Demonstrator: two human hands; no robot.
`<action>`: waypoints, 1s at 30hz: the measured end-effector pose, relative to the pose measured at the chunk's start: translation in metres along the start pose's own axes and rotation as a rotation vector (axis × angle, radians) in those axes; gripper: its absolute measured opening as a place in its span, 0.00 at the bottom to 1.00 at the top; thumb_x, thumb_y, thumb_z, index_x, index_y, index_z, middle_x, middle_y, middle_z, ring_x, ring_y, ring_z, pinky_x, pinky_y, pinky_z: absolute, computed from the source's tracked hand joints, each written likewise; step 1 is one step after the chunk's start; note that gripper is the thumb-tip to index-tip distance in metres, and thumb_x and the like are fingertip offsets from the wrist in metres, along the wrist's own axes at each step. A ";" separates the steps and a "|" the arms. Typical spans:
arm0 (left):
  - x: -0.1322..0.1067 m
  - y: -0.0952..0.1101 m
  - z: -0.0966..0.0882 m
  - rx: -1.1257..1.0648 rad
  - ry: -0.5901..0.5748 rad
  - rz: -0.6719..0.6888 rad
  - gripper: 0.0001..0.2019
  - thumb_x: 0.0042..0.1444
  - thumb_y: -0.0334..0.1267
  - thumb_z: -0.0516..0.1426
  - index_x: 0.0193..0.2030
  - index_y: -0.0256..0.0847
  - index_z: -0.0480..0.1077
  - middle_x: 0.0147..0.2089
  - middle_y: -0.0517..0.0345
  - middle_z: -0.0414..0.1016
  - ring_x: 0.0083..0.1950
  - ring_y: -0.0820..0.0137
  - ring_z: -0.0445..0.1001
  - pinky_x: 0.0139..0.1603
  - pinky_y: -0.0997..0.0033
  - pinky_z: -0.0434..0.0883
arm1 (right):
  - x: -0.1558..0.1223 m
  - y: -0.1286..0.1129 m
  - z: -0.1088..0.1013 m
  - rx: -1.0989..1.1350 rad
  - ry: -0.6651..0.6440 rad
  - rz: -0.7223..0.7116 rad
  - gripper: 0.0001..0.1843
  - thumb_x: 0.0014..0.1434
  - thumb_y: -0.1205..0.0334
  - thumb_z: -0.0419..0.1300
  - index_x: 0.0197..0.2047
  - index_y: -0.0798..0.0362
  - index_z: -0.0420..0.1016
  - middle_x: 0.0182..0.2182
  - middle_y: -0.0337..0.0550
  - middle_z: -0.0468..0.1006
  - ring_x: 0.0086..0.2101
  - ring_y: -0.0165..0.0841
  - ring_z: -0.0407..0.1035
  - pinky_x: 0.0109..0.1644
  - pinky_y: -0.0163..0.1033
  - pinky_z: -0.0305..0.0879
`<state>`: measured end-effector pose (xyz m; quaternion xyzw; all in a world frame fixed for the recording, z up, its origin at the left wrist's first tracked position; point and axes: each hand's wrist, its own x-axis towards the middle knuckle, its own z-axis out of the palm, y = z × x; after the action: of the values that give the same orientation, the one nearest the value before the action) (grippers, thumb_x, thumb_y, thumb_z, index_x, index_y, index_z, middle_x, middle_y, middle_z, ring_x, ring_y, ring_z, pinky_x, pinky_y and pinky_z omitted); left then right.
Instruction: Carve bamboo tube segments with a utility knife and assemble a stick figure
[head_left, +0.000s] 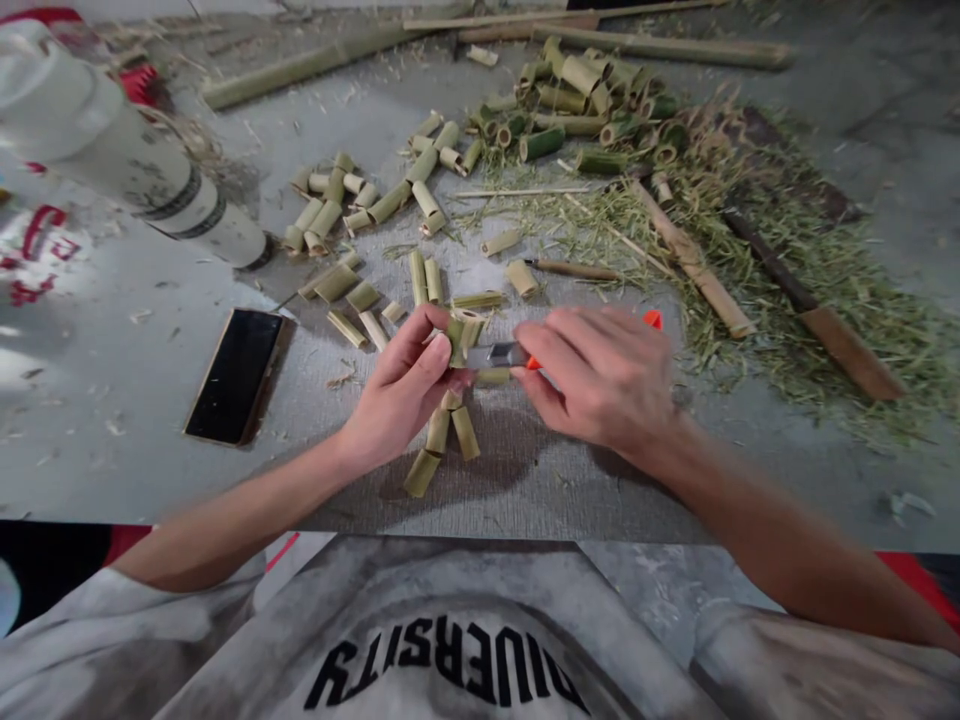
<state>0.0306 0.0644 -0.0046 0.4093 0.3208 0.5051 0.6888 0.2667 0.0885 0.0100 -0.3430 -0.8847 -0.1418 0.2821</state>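
My left hand [401, 395] pinches a short piece of green bamboo [455, 340] between thumb and fingers, above the middle of the table. From the right, my right hand [600, 375] grips an orange and grey utility knife [511, 354], its blade pointing left at the bamboo piece. Blade and bamboo meet or nearly meet; the exact contact is too small to tell. Beneath my hands lie more cut bamboo pieces [465, 432], some laid end to end. Just beyond, a narrow carving tool with a wooden handle [577, 270] rests on the table.
A phone [235, 375] lies at left, near stacked paper cups [172, 190]. Several bamboo tubes [541, 144] are heaped at the back. At right, shavings [795, 340] surround a wooden-handled tool [851, 350] and a bamboo stick [697, 260]. Long bamboo poles [315, 68] line the far side.
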 end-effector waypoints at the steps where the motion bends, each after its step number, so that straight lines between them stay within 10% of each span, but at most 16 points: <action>1: -0.002 0.000 0.001 0.006 -0.029 0.006 0.18 0.71 0.53 0.68 0.43 0.45 0.69 0.37 0.63 0.68 0.33 0.76 0.66 0.36 0.74 0.69 | 0.001 0.006 -0.001 -0.012 0.031 0.075 0.16 0.81 0.55 0.54 0.49 0.52 0.81 0.34 0.44 0.82 0.32 0.36 0.72 0.37 0.46 0.60; 6: -0.009 0.001 0.004 -0.056 -0.107 -0.124 0.15 0.74 0.53 0.66 0.47 0.45 0.70 0.36 0.60 0.75 0.35 0.72 0.72 0.36 0.72 0.71 | 0.005 0.038 -0.007 0.003 0.242 0.415 0.18 0.82 0.53 0.53 0.48 0.52 0.81 0.36 0.47 0.84 0.30 0.36 0.73 0.34 0.46 0.59; 15: 0.000 0.005 0.001 -0.150 0.059 -0.157 0.15 0.67 0.49 0.72 0.48 0.43 0.76 0.38 0.60 0.78 0.34 0.75 0.76 0.37 0.75 0.77 | -0.002 0.003 0.005 0.184 -0.015 -0.044 0.10 0.78 0.60 0.57 0.46 0.53 0.78 0.36 0.42 0.83 0.33 0.34 0.72 0.38 0.42 0.65; 30: -0.005 -0.005 0.001 -0.070 -0.035 -0.065 0.15 0.72 0.49 0.69 0.45 0.42 0.73 0.38 0.61 0.78 0.38 0.76 0.79 0.40 0.79 0.77 | -0.001 0.007 0.005 0.011 0.026 -0.054 0.14 0.80 0.56 0.55 0.48 0.53 0.78 0.34 0.43 0.79 0.34 0.37 0.71 0.40 0.46 0.61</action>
<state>0.0322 0.0588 -0.0081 0.3831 0.3038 0.4860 0.7244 0.2703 0.0951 0.0058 -0.3156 -0.8906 -0.1490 0.2915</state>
